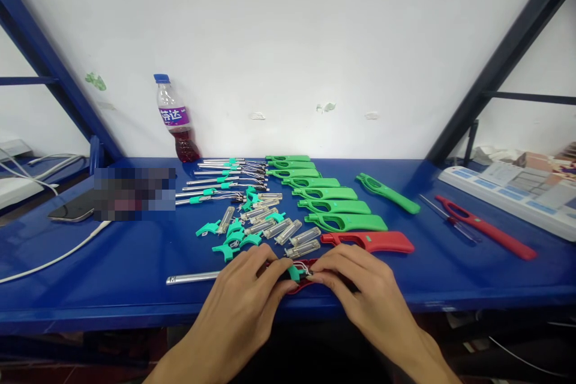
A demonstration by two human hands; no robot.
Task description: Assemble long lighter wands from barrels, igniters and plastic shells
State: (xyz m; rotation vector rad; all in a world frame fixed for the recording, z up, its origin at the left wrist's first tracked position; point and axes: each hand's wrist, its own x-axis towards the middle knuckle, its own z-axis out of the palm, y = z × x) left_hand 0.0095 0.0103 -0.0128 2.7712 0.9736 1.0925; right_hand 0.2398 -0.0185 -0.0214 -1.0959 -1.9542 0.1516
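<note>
Red casing (297, 292): near edge of blue table (112, 288), between the two hands, touching both. Left hand (245, 288): fingers curled, thumb and forefinger drawn close, gripping the casing's left part. Right hand (360, 282): fingertips nearly together at the casing's right part, by thin white wires (303, 265); cannot tell whether they pinch a wire. Teal trigger (294, 273), moulded plastic, sits in the casing between the fingertips. Metal tube (193, 278), shiny and slender, projects left past the left hand. Farther off: clear, oblong cartridges (302, 249), smooth green casings (346, 222) with looped openings.
</note>
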